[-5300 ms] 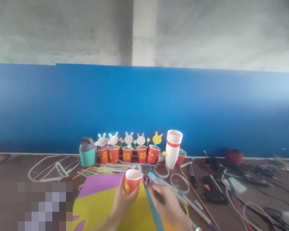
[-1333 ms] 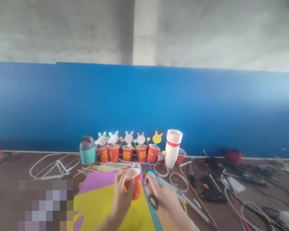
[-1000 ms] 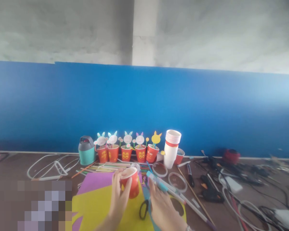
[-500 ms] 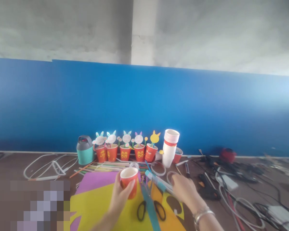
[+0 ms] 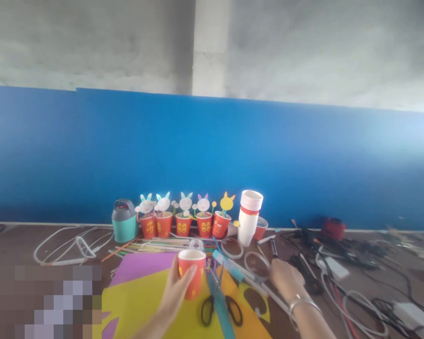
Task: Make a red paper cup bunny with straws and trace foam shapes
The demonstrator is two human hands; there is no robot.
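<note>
My left hand (image 5: pixel 173 294) is wrapped round a red paper cup (image 5: pixel 193 282) with a white inside, held upright above the coloured paper. My right hand (image 5: pixel 288 278), a silver bracelet on its wrist, is at the lower end of a dark marker pen (image 5: pixel 274 247). Its fingers are hidden below the back of the hand, so any grip does not show. Just left of it lies a clear tape ring (image 5: pixel 257 266). Scissors with black handles (image 5: pixel 207 310) rest partly open on a blue strip (image 5: pixel 223 314), between my hands.
Along the back stand several red cups (image 5: pixel 183 226) with paper rabbit figures, a tall stack of paper cups (image 5: pixel 248 226) and a teal container (image 5: pixel 125 227). Yellow paper (image 5: pixel 144 296) and purple paper (image 5: pixel 141 264) cover the front. Cables (image 5: pixel 367 292) tangle at right; a glue gun (image 5: pixel 309 275) lies nearby.
My right hand has moved right, away from the clear tape ring to the marker pen. My left hand has brought the cup slightly lower and nearer.
</note>
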